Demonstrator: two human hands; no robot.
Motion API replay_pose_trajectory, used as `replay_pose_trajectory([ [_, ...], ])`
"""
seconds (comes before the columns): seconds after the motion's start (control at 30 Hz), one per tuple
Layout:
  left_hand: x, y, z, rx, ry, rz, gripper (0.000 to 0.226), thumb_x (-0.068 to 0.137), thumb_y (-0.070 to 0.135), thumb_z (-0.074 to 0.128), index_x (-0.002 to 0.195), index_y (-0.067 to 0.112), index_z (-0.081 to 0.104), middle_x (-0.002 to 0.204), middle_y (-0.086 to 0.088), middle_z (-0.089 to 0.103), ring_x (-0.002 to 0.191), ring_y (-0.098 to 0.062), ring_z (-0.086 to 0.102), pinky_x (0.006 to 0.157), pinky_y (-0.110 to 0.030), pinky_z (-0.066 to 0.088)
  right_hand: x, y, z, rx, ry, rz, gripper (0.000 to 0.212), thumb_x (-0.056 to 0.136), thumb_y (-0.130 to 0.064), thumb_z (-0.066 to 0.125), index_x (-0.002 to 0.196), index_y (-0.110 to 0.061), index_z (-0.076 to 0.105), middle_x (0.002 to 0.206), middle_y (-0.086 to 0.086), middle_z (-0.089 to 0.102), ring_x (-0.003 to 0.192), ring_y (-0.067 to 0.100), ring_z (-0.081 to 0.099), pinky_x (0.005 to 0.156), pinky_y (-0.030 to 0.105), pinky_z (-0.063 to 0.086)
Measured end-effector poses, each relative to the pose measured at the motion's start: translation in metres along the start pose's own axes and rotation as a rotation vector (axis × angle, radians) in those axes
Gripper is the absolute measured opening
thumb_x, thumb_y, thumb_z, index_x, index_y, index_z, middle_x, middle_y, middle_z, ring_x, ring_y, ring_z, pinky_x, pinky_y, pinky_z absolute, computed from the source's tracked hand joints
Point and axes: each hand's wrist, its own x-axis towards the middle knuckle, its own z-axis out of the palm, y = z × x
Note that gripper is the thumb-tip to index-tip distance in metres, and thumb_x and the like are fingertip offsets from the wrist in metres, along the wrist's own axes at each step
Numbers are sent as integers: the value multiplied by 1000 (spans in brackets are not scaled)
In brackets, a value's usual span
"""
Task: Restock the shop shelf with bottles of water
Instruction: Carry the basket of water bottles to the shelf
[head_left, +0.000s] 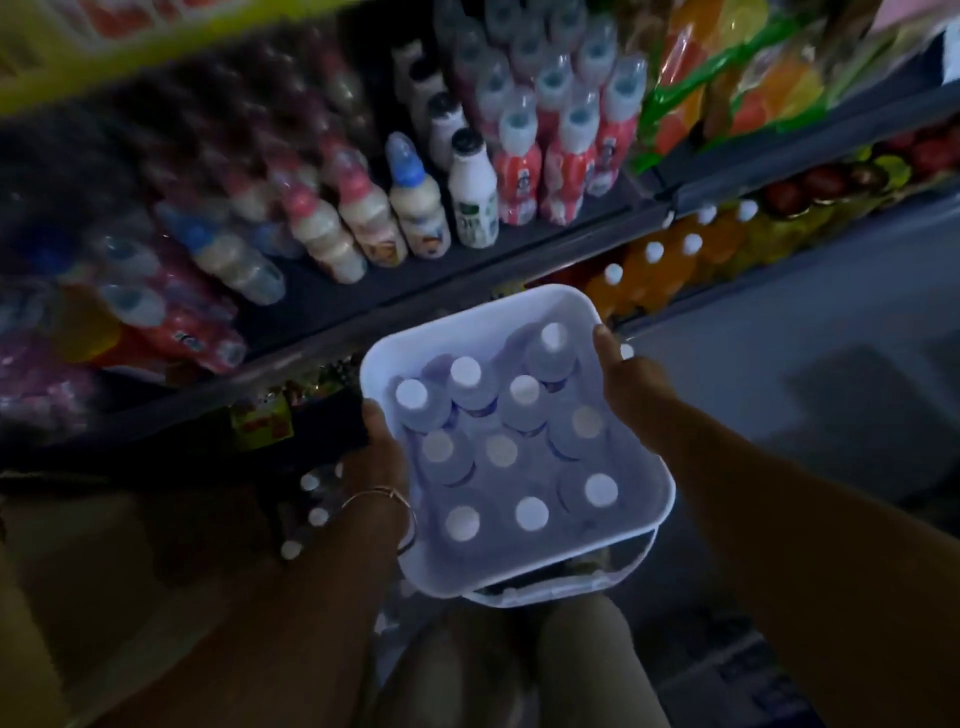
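two hands: both on one tub, one at each side wall
shelf (467, 291): dark, tilted across the frame; left part blurred by motion, upper rows cut off at the top edge
shelf stock: pale drink bottles (363, 218) with coloured caps, a white bottle with a black cap (471, 197), red-labelled bottles (566, 161) in shrink wrap; labels unreadable
lower right tier: orange bottles (660, 260) with white caps, partly hidden behind the shelf edge
tub (540, 312): white, square with rounded corners, held in front of the shelf and below its front edge; near underside hidden, a second white rim shows beneath
water bottles (501, 449): eleven white caps counted, standing upright in the tub; bodies mostly hidden, seen from above
left hand (382, 447): grips the tub's left wall, thumb over the rim; fingers hidden beneath; thin bangle (387, 496) at the wrist
right hand (631, 384): grips the right wall, thumb on the rim; fingers hidden outside the wall
loose caps (311, 501): white, low left of the tub, too dark to identify
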Motion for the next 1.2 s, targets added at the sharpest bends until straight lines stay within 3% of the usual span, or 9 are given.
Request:
replay_pose_trajectory([
  [0.1,26,-23,23,48,0,-40,62,96,48,35,142,5,34,150,-18,30,135,-32,31,109,-32,23,21,10,11,-119,15,-79,57,103,-17,24,150,-15,-8,141,25,39,126,36,45,102,37,34],
  [0.23,45,-33,46,162,-51,-97,69,96,53,27,140,0,35,149,-22,29,135,-35,30,110,-35,21,49,25,29,-200,47,-136,57,103,-14,23,149,-13,-11,138,26,42,122,35,48,100,37,37],
  [0.63,85,-59,82,97,-7,-127,76,91,61,33,138,2,38,146,-22,35,132,-37,35,109,-37,27,86,40,55,-337,16,-163,56,103,-13,22,149,-11,-11,140,27,39,122,36,48,99,38,36],
  [0.8,80,-56,86,142,-20,-55,67,96,53,29,140,3,37,147,-20,33,134,-33,33,106,-29,25,89,39,56,-264,14,-66,59,103,-34,23,143,9,20,135,29,45,117,38,51,89,37,39],
  [0.87,78,-56,83,186,-39,-35,65,97,51,25,139,2,37,147,-20,34,134,-32,33,106,-28,24,91,40,58,-194,37,-72,56,103,-19,23,149,-3,-6,141,28,38,119,36,50,96,37,39],
  [0.93,79,-56,82,227,-46,-21,66,97,51,24,138,1,38,145,-22,37,132,-34,36,107,-31,26,88,38,57,-185,24,-99,58,103,-14,23,149,-12,-13,139,28,41,121,36,49,98,37,38],
  [1.07,76,-52,78,325,-72,31,60,100,42,22,139,-1,36,145,-23,35,134,-35,33,108,-32,24,85,38,56,-88,30,-60,53,103,-22,29,151,-14,9,133,26,48,118,36,52,97,37,40],
  [1.13,74,-49,75,399,-105,67,58,101,38,19,136,-3,40,143,-25,37,133,-37,34,108,-33,25,81,37,56,-42,21,-48,50,101,-37,33,136,-3,42,123,26,55,112,37,54,92,37,41],
  [1.2,73,-49,73,448,-134,82,59,102,37,18,129,-7,47,137,-29,43,128,-40,40,105,-37,29,80,38,56,-11,-6,-71,55,97,-48,37,122,-1,53,117,25,59,109,37,56,90,37,43],
])
